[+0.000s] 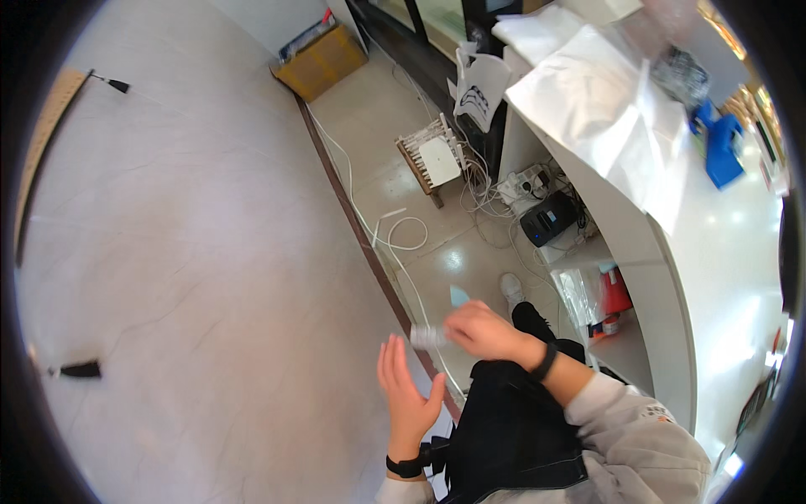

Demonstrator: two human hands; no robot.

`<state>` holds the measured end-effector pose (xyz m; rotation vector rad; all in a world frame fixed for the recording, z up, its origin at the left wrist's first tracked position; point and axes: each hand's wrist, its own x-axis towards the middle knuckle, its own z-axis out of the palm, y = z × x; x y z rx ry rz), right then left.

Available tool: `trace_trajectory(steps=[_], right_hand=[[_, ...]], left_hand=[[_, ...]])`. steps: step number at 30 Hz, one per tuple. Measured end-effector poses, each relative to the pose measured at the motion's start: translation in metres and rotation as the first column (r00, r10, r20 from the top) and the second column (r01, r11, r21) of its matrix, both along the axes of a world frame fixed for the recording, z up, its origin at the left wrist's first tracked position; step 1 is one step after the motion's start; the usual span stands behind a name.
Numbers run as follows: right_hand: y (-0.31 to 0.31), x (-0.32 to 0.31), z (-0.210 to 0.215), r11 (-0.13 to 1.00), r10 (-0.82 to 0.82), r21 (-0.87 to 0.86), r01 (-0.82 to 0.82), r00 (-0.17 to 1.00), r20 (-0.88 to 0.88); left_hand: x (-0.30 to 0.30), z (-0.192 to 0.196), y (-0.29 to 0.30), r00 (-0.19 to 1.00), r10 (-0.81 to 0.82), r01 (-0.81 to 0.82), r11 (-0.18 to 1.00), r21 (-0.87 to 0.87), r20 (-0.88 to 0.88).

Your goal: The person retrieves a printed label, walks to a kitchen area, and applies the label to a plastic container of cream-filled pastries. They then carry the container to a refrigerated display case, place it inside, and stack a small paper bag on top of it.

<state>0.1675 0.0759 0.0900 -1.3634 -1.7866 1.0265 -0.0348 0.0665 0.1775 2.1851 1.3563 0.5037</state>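
My right hand [483,332] is closed, fingers curled, in front of my dark-clothed lap. A small whitish, see-through thing [426,337], blurred, sticks out from its left side; I cannot make out its kind. Just above the knuckles shows a pale blue pointed piece [458,296], and whether the hand grips it too is unclear. To the left, my left hand [409,395] is raised with its fingers stretched and thumb apart, holding nothing. A small gap lies between its fingertips and the whitish thing. Both wrists wear dark bands.
A large pale marbled surface [210,252] fills the left side. On the right curves a white counter [730,277] bearing white plastic sheets [596,101]. Below it sit a black boxy device [550,218] and tangled cables. A small stool [432,155] and a cardboard box [323,63] stand farther off.
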Motion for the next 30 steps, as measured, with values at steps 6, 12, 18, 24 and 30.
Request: trace_trajectory(steps=[6, 12, 18, 24, 30], right_hand=[[-0.152, 0.018, 0.172, 0.951, -0.204, 0.269, 0.149, 0.961, 0.188], [-0.323, 0.045, 0.24, 0.678, -0.728, 0.373, 0.633, 0.65, 0.219], [-0.509, 0.026, 0.236, 0.328, -0.943, 0.316, 0.89, 0.331, 0.046], [-0.603, -0.02, 0.237, 0.238, -0.969, 0.296, 0.925, 0.204, 0.139], [-0.59, -0.023, 0.24, 0.477, -0.877, 0.302, 0.825, 0.424, 0.226]], left_hand=[[0.045, 0.107, -0.06, 0.897, -0.437, 0.443, 0.886, -0.137, 0.073], [0.08, 0.141, -0.129, 0.767, -0.458, 0.604, 0.752, -0.263, 0.45], [0.116, 0.143, -0.233, 0.524, -0.759, 0.851, 0.49, -0.191, 0.388], [0.135, 0.124, -0.336, 0.038, -0.973, 0.999, 0.031, -0.033, 0.229], [0.13, 0.121, -0.381, 0.117, -0.912, 0.946, -0.018, -0.323, 0.393]])
